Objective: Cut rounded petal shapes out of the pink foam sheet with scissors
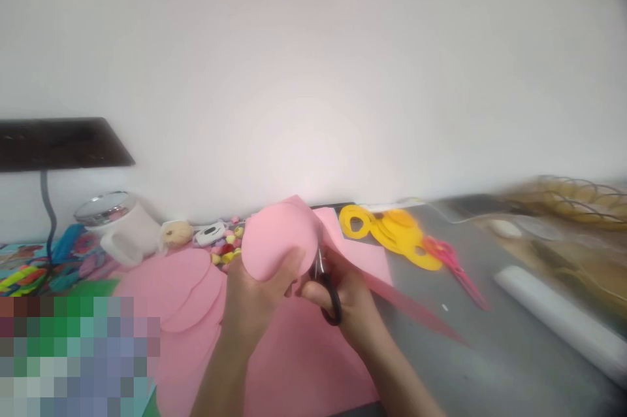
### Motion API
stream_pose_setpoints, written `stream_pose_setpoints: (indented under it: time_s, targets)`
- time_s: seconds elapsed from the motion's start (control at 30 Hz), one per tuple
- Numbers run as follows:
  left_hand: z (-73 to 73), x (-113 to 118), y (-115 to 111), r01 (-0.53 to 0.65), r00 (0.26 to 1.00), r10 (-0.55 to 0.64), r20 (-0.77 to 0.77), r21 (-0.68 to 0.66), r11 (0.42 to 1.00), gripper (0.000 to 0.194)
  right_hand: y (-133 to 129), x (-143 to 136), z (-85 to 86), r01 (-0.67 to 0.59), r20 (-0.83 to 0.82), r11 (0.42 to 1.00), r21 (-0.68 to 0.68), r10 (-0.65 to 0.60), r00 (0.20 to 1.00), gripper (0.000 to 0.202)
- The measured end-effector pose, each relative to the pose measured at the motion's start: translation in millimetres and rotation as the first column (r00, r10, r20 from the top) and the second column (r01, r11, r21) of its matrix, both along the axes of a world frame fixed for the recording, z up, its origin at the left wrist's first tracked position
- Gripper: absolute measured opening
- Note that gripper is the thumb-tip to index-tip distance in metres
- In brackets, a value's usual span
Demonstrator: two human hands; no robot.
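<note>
My left hand [255, 302] pinches a rounded pink paper piece [277, 240] and holds it up above the table. Just right of it, my right hand [350, 299] grips black-handled scissors [327, 293] whose blades touch the right edge of that piece. A long pink strip [416, 312] trails down to the right from the cut. Under both hands lies a large pink sheet [294, 365], and several cut pink round shapes [181, 286] lie to the left of it.
Yellow paper rings [386, 231] and pink scissors [455, 270] lie on the grey table [490, 351] at right, near a white roll [558, 316]. A white mug [122, 227], small coloured beads [228, 250] and colourful paper [29, 270] sit at left by the wall.
</note>
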State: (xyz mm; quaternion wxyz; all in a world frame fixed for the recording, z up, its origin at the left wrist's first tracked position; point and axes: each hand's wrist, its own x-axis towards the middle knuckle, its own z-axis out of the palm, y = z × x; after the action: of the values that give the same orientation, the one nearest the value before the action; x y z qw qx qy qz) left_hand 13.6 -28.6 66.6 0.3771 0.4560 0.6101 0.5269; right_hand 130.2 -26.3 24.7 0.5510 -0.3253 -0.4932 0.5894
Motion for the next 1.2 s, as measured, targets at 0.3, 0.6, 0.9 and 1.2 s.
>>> stream_pose_setpoints:
  time_s: [0.3,0.6,0.9,1.2]
  targets:
    - [1.8,-3.4,-1.5,0.002,0.999,-0.002,-0.049,-0.001,1.000,0.026,2.7,2.8,-1.0,-0.004,0.017,0.999,0.039,0.003,1.000,0.036]
    - [1.7,-5.3,-0.7,-0.001,0.999,0.001,-0.038,-0.008,1.000,0.029,2.1,4.5,-4.6,-0.019,0.052,1.000,-0.024,0.020,0.998,0.037]
    - [0.2,-8.8,0.1,-0.006,0.999,0.006,-0.053,0.003,1.000,0.033,1.4,3.6,-2.0,0.028,0.088,0.996,-0.080,-0.021,0.996,0.036]
    - [-5.4,-12.4,2.9,0.015,0.998,-0.013,-0.054,0.041,0.999,0.036,1.0,2.9,-1.0,0.026,0.122,0.995,-0.100,-0.014,0.992,0.032]
